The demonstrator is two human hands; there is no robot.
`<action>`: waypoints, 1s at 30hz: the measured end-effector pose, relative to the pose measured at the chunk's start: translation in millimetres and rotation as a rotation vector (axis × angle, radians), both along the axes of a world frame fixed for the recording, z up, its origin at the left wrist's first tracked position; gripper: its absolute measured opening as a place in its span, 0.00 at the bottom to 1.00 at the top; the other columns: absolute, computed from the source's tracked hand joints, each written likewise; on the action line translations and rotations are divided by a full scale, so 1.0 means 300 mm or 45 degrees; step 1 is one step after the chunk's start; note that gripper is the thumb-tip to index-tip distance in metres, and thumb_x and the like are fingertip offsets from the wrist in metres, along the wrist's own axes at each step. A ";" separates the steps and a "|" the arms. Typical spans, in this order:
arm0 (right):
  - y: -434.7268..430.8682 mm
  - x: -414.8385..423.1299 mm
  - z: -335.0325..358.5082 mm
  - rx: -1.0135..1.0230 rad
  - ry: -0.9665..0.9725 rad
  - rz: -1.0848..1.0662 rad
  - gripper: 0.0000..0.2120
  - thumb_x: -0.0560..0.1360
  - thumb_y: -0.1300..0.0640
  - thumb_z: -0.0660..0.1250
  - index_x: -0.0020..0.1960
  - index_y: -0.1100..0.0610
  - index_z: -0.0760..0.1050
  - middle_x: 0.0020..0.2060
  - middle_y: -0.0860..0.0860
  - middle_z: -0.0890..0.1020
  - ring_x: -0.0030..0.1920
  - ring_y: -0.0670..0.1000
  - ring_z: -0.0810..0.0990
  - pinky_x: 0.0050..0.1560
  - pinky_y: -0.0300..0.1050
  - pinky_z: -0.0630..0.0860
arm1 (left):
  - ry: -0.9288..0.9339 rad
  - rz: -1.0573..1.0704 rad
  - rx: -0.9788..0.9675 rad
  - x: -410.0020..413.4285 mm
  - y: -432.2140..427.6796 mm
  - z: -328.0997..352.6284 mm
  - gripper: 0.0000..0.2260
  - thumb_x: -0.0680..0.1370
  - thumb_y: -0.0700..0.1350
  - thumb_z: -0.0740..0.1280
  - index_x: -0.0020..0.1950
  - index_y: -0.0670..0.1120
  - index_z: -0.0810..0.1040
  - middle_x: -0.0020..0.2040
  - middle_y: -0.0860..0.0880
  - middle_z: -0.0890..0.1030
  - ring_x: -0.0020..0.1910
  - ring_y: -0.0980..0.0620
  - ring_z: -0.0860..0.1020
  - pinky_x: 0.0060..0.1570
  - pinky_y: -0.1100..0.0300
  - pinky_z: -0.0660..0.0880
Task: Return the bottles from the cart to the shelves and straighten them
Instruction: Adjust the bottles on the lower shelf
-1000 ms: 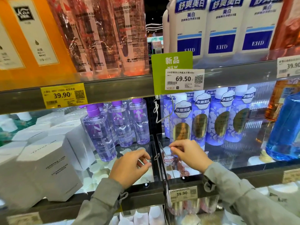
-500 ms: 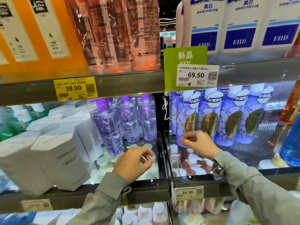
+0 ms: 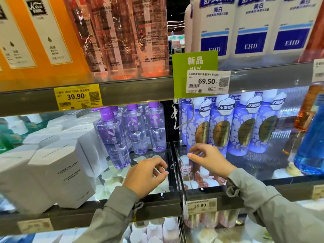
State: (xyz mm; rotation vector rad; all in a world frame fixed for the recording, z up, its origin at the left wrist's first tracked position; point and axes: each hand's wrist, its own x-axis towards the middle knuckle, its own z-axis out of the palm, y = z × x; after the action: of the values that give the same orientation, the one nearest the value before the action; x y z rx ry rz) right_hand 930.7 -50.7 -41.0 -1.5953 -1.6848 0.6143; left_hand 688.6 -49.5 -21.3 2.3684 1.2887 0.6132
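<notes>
Head view. Your left hand hovers over the glass shelf in front of the clear purple bottles, fingers curled, thumb to forefinger; whether they pinch anything cannot be told. Your right hand, likewise curled with its contents unclear, sits just before the upright row of blue floral bottles.

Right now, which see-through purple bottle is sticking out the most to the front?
The leftmost clear purple bottle, right beside the white boxes. It stands forward of the others in its row, nearer the shelf edge.
</notes>
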 end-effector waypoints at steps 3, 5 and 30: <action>-0.040 -0.024 0.007 0.042 0.060 0.030 0.06 0.74 0.50 0.70 0.49 0.50 0.79 0.41 0.48 0.82 0.42 0.46 0.79 0.46 0.39 0.76 | -0.037 0.001 -0.006 -0.001 -0.004 0.007 0.02 0.75 0.51 0.67 0.47 0.58 0.76 0.41 0.61 0.79 0.41 0.64 0.78 0.45 0.61 0.76; -0.072 -0.035 0.017 0.053 0.083 0.036 0.06 0.74 0.52 0.70 0.50 0.51 0.79 0.41 0.49 0.82 0.43 0.47 0.79 0.47 0.37 0.76 | -0.070 0.001 0.003 0.001 -0.005 0.012 0.02 0.75 0.51 0.68 0.46 0.58 0.76 0.41 0.61 0.79 0.41 0.64 0.78 0.45 0.60 0.76; -0.526 -0.083 -0.069 0.234 0.451 0.142 0.05 0.73 0.65 0.70 0.47 0.57 0.80 0.42 0.55 0.84 0.42 0.47 0.80 0.48 0.39 0.77 | -0.555 -0.166 -0.123 -0.012 -0.358 -0.106 0.05 0.74 0.38 0.70 0.47 0.46 0.80 0.41 0.51 0.81 0.40 0.55 0.79 0.42 0.61 0.78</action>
State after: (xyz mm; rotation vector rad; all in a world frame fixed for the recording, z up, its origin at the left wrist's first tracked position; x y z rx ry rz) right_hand 905.8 -208.6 -61.6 -1.1904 -1.5213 0.7286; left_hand 684.9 -156.9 -53.0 2.0673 0.9418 0.9382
